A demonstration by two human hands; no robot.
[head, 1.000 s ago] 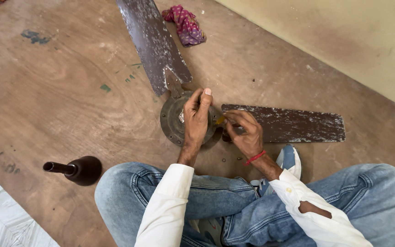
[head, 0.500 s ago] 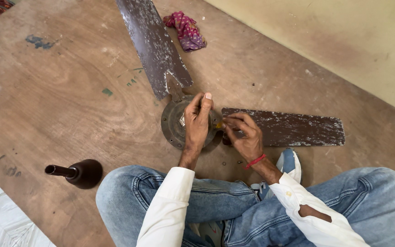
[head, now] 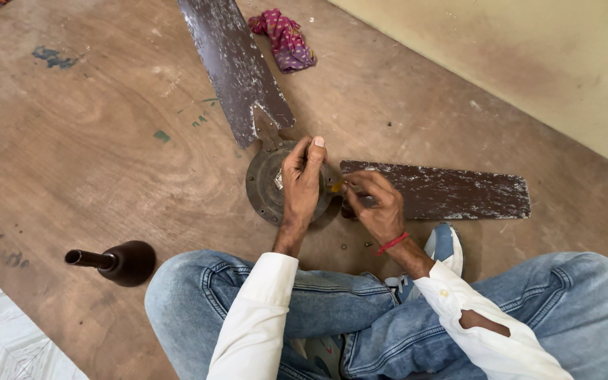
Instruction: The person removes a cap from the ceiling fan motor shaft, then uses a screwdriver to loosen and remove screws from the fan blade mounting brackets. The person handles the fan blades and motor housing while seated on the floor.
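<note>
- A person sat cross-legged on a worn brown floor [head: 72,141], seen from above, in blue jeans and a white long-sleeved shirt.
- In front of the knees lay a round, dark metal fan motor hub [head: 265,186], flat on the floor.
- Two scuffed, paint-flecked fan blades joined the hub: one blade [head: 233,63] ran up and away from the person, the other blade [head: 452,190] ran out to the person's right.
- The left hand [head: 300,186] rested on top of the hub, palm down, fingers curled over its centre and thumb raised; it pressed on the hub rather than closing around it.
- The right hand [head: 378,207], with a red thread at the wrist, sat just beside the hub over the root of the right-hand blade. Its fingertips were pinched narrowly on a small yellowish object [head: 337,186] at the hub's edge; what the object was could not be told.
- A dark brown bell-shaped cover with a short pipe [head: 117,262] lay on its side near the person's left knee, well apart from the hub.
- A crumpled pink and purple cloth [head: 284,39] lay beside the far blade.
- A pale wall [head: 529,56] ran along the upper right, and pale patterned tile [head: 1,338] showed at lower left.
</note>
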